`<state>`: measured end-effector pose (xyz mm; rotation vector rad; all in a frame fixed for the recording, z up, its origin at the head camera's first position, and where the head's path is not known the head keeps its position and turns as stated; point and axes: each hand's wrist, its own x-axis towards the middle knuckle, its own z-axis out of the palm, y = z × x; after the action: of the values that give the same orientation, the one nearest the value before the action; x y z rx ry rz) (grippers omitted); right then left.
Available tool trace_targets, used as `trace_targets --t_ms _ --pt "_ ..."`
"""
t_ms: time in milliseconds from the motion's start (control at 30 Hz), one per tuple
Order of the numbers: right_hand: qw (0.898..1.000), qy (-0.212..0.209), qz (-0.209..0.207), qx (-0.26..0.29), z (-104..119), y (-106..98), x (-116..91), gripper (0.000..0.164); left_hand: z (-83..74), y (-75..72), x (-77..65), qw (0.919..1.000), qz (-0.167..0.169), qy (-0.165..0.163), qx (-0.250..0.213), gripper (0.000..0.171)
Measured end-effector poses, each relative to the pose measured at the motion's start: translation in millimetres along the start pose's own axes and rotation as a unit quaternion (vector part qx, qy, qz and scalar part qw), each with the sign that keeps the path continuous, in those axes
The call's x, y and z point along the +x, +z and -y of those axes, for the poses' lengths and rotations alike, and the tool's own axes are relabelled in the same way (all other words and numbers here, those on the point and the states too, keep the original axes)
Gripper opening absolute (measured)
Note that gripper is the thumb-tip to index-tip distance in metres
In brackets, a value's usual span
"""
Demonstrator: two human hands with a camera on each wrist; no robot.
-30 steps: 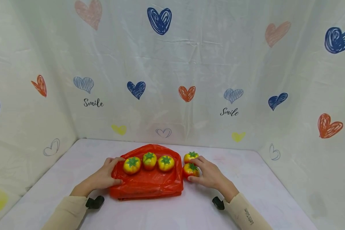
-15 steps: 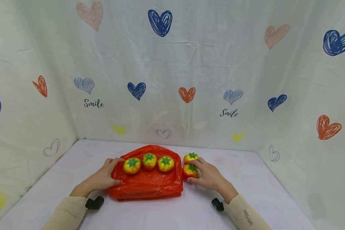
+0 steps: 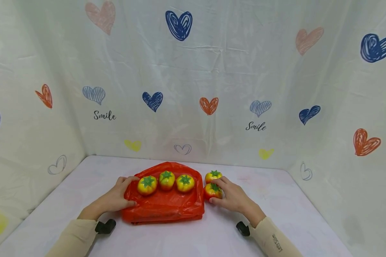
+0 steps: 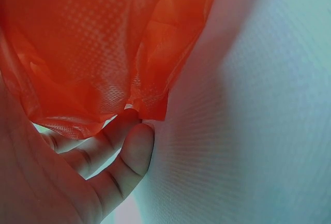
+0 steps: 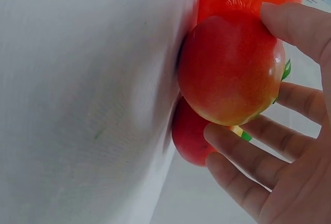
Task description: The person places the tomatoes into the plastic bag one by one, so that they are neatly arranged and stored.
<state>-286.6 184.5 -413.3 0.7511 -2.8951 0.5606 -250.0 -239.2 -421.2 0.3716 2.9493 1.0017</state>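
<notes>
A red plastic bag [image 3: 167, 210] lies on the table, with three yellow-and-red tomatoes, among them a middle tomato [image 3: 167, 180], on its red plastic. My left hand [image 3: 117, 195] rests against the bag's left end, its fingertips by a folded bag corner in the left wrist view. To the right of the bag, my right hand [image 3: 234, 197] holds the nearer of two tomatoes [image 5: 230, 69], thumb on one side and fingers round the other. Behind it sits the farther tomato [image 3: 213, 175], partly covered by my fingers in the right wrist view.
The white table [image 3: 186, 239] ends at a pale curtain [image 3: 225, 78] printed with hearts, which also encloses both sides. Black cameras sit at both wrists, the left camera [image 3: 106, 226] close to the tabletop.
The head view has shifted very slightly. Both hands, the bag and the tomatoes stay where they were.
</notes>
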Motion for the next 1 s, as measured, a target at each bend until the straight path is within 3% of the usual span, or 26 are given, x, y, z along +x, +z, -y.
trace_targets --t_ms 667,1000 --pt "0.999 0.023 0.019 0.014 1.7 0.4 -1.8 0.063 -2.6 0.9 1.8 1.0 0.002 -0.001 0.005 0.078" --pt "1.0 0.009 0.02 0.01 2.5 0.6 -0.4 0.062 1.9 0.6 0.5 1.0 0.002 -0.007 0.004 0.081"
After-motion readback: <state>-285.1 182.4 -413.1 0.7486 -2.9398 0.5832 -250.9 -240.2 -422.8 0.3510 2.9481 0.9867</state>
